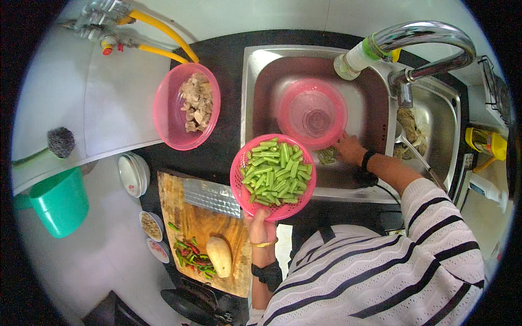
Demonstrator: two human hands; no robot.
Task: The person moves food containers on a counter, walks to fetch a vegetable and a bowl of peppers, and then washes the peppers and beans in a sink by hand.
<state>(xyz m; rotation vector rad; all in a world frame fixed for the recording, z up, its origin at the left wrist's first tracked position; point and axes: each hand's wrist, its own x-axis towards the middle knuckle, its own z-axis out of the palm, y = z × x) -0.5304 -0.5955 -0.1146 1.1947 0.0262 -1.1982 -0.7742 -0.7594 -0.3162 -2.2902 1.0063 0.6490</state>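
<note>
My left hand (261, 226) grips the near rim of a pink plastic colander (273, 210), which is full of cut green beans (277, 173) and is held over the sink's near left corner. Inside the steel sink basin (367, 118) stands a pink plastic bowl (312, 114) with some water in it. My right hand (348, 148) is at that bowl's near right rim; its fingers are partly hidden, so its hold is unclear. Some green bean ends (326, 155) lie on the basin floor beside my right fingers.
A chrome faucet (432, 30) arches over the sink. Left of it, a pink bowl (163, 110) holds meat pieces (197, 102). A wooden cutting board (204, 183) bears a cleaver (212, 197), chopped chillies (193, 254) and a peeled potato (219, 256). Small bowls (151, 226) stand beside it.
</note>
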